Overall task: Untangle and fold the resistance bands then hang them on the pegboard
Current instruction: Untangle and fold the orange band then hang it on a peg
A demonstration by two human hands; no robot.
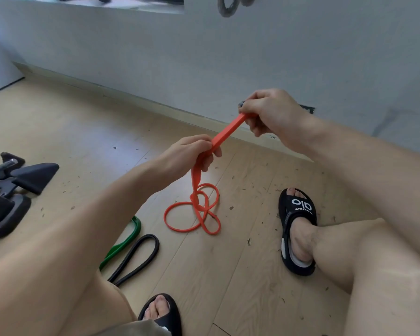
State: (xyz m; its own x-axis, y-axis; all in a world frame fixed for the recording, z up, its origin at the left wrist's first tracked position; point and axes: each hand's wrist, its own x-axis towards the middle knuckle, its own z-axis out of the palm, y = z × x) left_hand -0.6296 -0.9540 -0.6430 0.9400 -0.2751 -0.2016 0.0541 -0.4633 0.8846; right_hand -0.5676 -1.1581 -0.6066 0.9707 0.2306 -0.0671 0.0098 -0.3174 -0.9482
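Stretching between the two hands, a flat section of the orange resistance band [228, 132] is held taut and slanted, its higher end at the right. That upper end is gripped by the right hand [269, 112], whose fingers are curled around it, far and to the right in the scene, in front of the pale wall [204, 57]. The lower end is clasped in the left hand [192, 154], with fingers wrapped round the band where it turns downward. From that grip the rest of the band is seen hanging to the wooden floor [83, 132], where it lies in several tangled, overlapping loops between the hands and the near feet. A green band [124, 241] and a black band [138, 255] are laid side by side on the floor to the near left of the orange loops, apart from them, both partly hidden behind the left forearm. Black slide sandals are worn: the right sandal [294, 229] is set to the right of the loops, and the left sandal [163, 314] is at the near edge. Dark equipment [15, 190] is seen on the floor at the far left. Small dark specks are scattered over the boards.
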